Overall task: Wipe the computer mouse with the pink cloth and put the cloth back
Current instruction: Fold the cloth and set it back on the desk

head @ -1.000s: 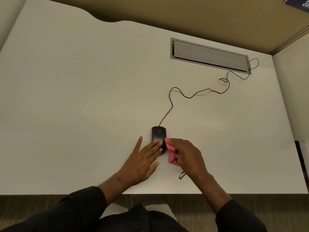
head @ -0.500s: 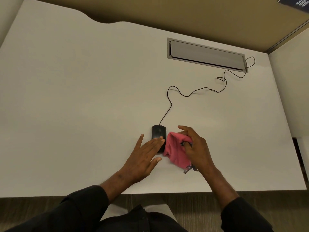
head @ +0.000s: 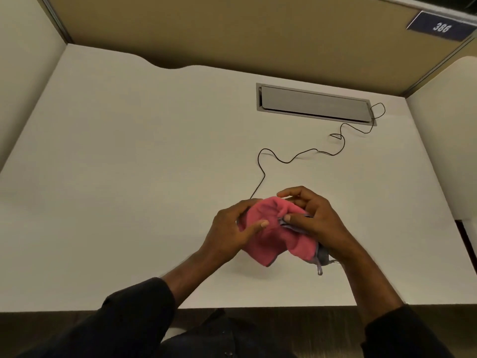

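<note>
The pink cloth, edged in grey, is bunched between both hands near the front of the white desk. My left hand curls around its left side with the thumb pressed on top. My right hand pinches the cloth's grey edge between thumb and fingers. The black mouse is hidden under the cloth and hands. Only its thin black cable shows, running from under my left fingers toward the back right.
A grey cable hatch is set into the desk at the back right, and the cable loops into its right end. Partition walls enclose the desk on three sides. A dark sign reading 386 hangs at the top right.
The cloth has been spread over the mouse, which was visible before. My left hand went from lying flat beside the mouse to gripping the cloth-covered spot. My right hand shifted up onto the cloth.
</note>
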Motion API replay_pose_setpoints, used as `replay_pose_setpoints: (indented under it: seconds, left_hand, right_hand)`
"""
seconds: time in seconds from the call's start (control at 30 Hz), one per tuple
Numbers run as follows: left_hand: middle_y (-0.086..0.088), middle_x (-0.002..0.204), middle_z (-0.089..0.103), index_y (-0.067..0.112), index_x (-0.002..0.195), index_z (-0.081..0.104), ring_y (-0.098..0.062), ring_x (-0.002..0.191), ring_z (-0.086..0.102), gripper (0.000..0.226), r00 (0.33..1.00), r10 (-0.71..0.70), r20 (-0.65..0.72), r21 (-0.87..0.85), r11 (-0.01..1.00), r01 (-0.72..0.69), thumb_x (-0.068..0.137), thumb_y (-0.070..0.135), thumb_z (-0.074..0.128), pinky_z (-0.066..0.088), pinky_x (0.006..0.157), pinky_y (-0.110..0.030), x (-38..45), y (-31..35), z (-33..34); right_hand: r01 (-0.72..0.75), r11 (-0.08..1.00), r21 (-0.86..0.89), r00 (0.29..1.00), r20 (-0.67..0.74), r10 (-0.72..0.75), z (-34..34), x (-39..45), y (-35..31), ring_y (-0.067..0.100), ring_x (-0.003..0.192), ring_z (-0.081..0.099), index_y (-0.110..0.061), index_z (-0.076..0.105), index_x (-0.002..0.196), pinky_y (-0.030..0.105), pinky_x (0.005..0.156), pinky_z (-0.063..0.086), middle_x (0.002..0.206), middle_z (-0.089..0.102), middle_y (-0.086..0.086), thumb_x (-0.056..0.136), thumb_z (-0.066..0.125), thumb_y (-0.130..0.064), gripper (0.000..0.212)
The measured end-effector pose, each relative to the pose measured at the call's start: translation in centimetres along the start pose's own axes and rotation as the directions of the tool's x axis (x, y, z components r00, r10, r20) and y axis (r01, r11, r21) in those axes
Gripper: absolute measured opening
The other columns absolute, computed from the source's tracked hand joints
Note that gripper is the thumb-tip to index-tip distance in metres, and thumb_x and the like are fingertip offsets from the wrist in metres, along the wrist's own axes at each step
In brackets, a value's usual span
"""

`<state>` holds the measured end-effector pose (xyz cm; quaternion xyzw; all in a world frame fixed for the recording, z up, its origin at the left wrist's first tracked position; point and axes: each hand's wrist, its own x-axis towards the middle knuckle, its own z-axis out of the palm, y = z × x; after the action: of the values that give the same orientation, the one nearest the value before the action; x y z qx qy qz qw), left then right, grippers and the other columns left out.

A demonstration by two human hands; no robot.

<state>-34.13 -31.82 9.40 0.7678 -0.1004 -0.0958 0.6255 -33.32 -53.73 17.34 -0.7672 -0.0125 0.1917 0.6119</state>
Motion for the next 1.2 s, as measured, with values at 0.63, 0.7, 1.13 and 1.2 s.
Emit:
replay_pose_setpoints:
  seconds: [0.63, 0.7, 1.13, 1.2]
  left_hand:
    - [-0.002, 0.082, 0.070, 0.013, 0.087, 0.068, -0.021, 0.077, 0.059, 0.024, 0.790, -0.535, -0.299, -0.456, 0.807, 0.374, 0.099, 0.033, 0.064, 0.048, 0.071, -0.034, 2.3, 3.9, -2.6]
    - [-0.004, 0.088, 0.072, 0.011, 0.093, 0.067, -0.022, 0.081, 0.063, 0.024, 0.774, -0.563, -0.290, -0.545, 0.762, 0.350, 0.100, 0.034, 0.063, 0.052, 0.072, -0.036, 2.1, 3.3, -3.1]
    - [0.011, 0.074, 0.071, 0.026, 0.079, 0.069, 0.001, 0.062, 0.062, 0.020, 0.837, -0.364, -0.409, -0.087, 0.928, 0.361, 0.095, 0.038, 0.069, 0.045, 0.057, -0.022, 2.5, 0.3, -13.2]
    - [0.014, 0.068, 0.069, 0.028, 0.074, 0.068, 0.004, 0.056, 0.059, 0.023, 0.853, -0.353, -0.385, -0.106, 0.935, 0.339, 0.094, 0.040, 0.070, 0.042, 0.052, -0.016, 2.7, -0.3, -15.1]
  right_hand:
    - [-0.228, 0.299, 0.927, 0.966, 0.176, 0.190, 1.4, 2.7, 5.7, 0.035, 0.128, 0.054, -0.011, 0.059, 0.135, 0.057, 0.109, 0.038, 0.139, 0.057, 0.018, 0.083, 0.056, -0.072, 0.081]
    - [-0.158, 0.318, 0.935, 0.986, 0.131, 0.107, 2.3, 3.4, 4.4, 0.031, 0.128, 0.053, -0.017, 0.055, 0.139, 0.053, 0.112, 0.035, 0.138, 0.058, 0.013, 0.084, 0.061, -0.066, 0.074]
    - [-0.114, 0.918, 0.380, 0.974, -0.139, 0.178, 9.4, 9.6, -0.6, 0.024, 0.096, 0.072, -0.014, 0.069, 0.115, 0.032, 0.071, 0.058, 0.104, 0.076, 0.005, 0.085, 0.074, -0.016, 0.030]
    - [-0.101, 0.925, 0.366, 0.972, -0.161, 0.169, 10.7, 10.6, -1.6, 0.023, 0.094, 0.072, -0.018, 0.071, 0.109, 0.030, 0.071, 0.058, 0.102, 0.076, 0.005, 0.084, 0.075, -0.017, 0.026]
